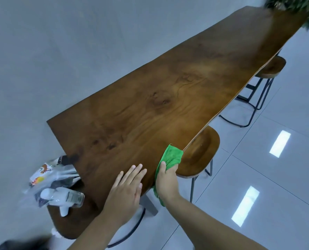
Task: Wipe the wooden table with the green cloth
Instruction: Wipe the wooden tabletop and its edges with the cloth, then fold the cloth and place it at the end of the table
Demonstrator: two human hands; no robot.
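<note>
In the head view, the right hand (166, 181) is closed around the green cloth (170, 157) at the near right edge of the wooden table (168, 91). The left hand (126, 190) lies flat and empty beside it. Wiping seems only begun; next the cloth should sweep toward the far end.

Plain grey wall (59, 51) behind. Glossy pale floor tiles (276, 186) mirroring two ceiling lights. Wooden stools (202, 150) on black metal legs, and blurred green foliage (294, 6) at the far corner.
</note>
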